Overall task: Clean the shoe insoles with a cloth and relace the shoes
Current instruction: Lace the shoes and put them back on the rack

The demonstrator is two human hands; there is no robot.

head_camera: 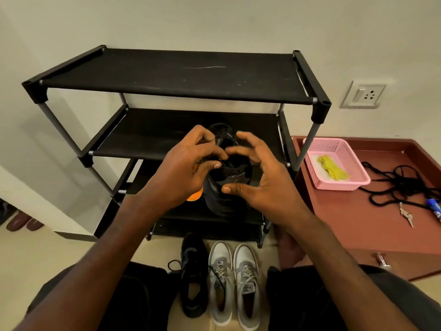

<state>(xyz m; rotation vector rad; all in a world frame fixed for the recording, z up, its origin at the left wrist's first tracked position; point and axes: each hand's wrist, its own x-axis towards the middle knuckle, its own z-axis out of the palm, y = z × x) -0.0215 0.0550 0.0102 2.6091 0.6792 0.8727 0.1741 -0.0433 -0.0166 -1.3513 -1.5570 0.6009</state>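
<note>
Black shoe (226,187) held up before the shoe rack (181,75) — left hand (188,168) pinching at its opening, fingers curled on it; right hand (257,177) half open, thumb pressing the side. Yellow cloth (333,168) in pink basket (343,185) (worktop (358,225)), beside loose black laces (401,182).

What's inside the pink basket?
The pink basket on the brown cabinet top holds a crumpled yellow cloth on what looks like a white liner. Anything beneath the cloth is covered.
</note>
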